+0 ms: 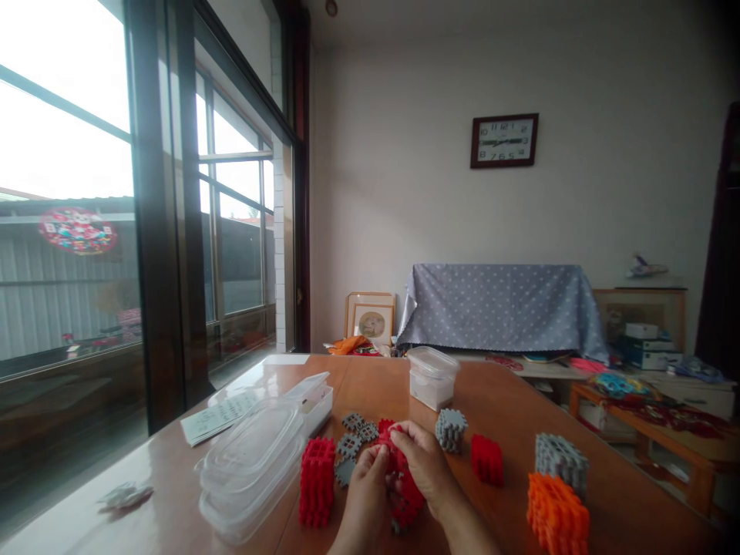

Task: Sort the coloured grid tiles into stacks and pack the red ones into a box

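Note:
Both hands meet over the near middle of the table, pinching at red notched plastic building pieces [400, 461]. My left hand [368, 470] has its thumb and fingers closed on one of these pieces. From the right, my right hand [417, 451] grips the red plastic too, thumb and forefinger together. More red pieces lie below and behind the fingers, partly hidden, so how they are joined cannot be made out. Left of the hands are loose grey notched pieces [350, 445] and a tall red stack [317, 482]. A grey stack [451, 429] stands just beyond my right hand.
Clear plastic lids [248, 462], an open white box [317, 405] and a paper sheet [220, 416] lie left. A lidded tub [432, 378] stands farther back. Rightward are a red stack [487, 460], a grey stack [560, 461] and an orange stack [558, 512] on the brown table [486, 385].

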Action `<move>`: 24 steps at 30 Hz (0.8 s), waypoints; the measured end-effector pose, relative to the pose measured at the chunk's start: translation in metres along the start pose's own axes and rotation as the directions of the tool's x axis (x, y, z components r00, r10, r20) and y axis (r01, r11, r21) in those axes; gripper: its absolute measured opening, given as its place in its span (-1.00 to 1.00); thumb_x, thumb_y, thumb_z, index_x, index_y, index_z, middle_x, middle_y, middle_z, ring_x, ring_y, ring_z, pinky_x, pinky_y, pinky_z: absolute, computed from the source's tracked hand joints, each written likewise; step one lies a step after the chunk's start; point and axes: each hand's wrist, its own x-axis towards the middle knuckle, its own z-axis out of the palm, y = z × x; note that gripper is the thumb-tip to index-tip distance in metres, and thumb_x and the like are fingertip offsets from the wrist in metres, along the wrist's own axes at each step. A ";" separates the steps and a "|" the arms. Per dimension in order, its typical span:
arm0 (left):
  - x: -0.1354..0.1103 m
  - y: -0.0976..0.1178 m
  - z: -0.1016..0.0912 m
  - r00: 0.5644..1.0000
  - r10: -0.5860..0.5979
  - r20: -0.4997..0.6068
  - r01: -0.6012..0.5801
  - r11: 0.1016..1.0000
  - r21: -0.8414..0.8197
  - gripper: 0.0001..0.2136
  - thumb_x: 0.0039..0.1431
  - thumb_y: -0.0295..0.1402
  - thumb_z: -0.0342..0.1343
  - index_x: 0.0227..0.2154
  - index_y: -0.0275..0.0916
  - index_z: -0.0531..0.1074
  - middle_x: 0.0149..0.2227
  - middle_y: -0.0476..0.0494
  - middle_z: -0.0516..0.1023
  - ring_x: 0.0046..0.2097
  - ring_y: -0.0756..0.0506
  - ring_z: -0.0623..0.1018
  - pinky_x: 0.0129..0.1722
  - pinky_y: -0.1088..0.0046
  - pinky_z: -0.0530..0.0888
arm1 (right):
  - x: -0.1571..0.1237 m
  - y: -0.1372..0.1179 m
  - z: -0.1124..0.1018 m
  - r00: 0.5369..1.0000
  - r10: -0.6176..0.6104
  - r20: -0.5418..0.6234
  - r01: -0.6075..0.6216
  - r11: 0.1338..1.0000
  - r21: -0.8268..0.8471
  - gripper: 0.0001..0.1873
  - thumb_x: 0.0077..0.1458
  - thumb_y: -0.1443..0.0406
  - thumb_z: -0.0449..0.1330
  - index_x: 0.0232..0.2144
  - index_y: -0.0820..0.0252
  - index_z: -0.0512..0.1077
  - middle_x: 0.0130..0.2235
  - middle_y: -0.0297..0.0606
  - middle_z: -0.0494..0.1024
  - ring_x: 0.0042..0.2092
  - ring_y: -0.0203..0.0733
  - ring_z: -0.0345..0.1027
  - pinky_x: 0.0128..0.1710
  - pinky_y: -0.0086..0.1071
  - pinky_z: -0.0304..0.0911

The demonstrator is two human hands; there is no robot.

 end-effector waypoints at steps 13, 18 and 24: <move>-0.001 0.000 0.004 0.996 0.070 0.056 -0.070 0.998 -0.006 -0.54 -0.18 -0.15 0.50 -0.28 -0.26 0.45 -0.54 0.10 0.42 -0.57 0.12 0.34 -0.54 0.61 0.24 | 0.011 0.011 -0.004 0.998 -0.044 -0.051 0.051 0.988 0.148 -0.70 0.05 0.07 0.34 -0.37 0.17 0.44 -0.45 -0.38 0.48 -0.43 -0.25 0.28 -0.44 -0.42 0.19; 0.001 0.001 0.001 0.995 0.090 0.031 -0.089 0.996 -0.010 -0.51 -0.20 -0.10 0.49 -0.28 -0.25 0.45 -0.50 0.06 0.47 -0.57 0.11 0.35 -0.53 0.60 0.25 | 0.014 0.015 -0.006 0.995 -0.049 -0.082 0.059 0.989 0.135 -0.65 0.11 0.01 0.27 -0.42 0.16 0.44 -0.48 -0.40 0.46 -0.43 -0.25 0.28 -0.42 -0.41 0.20; 0.002 0.000 0.000 0.997 0.080 0.020 -0.080 0.997 0.007 -0.49 -0.24 -0.07 0.50 -0.30 -0.25 0.44 -0.53 0.08 0.45 -0.57 0.10 0.37 -0.53 0.60 0.27 | 0.014 0.013 -0.008 0.996 -0.020 -0.091 0.036 0.983 0.180 -0.64 0.08 0.00 0.30 -0.44 0.16 0.43 -0.51 -0.41 0.45 -0.46 -0.25 0.28 -0.45 -0.41 0.20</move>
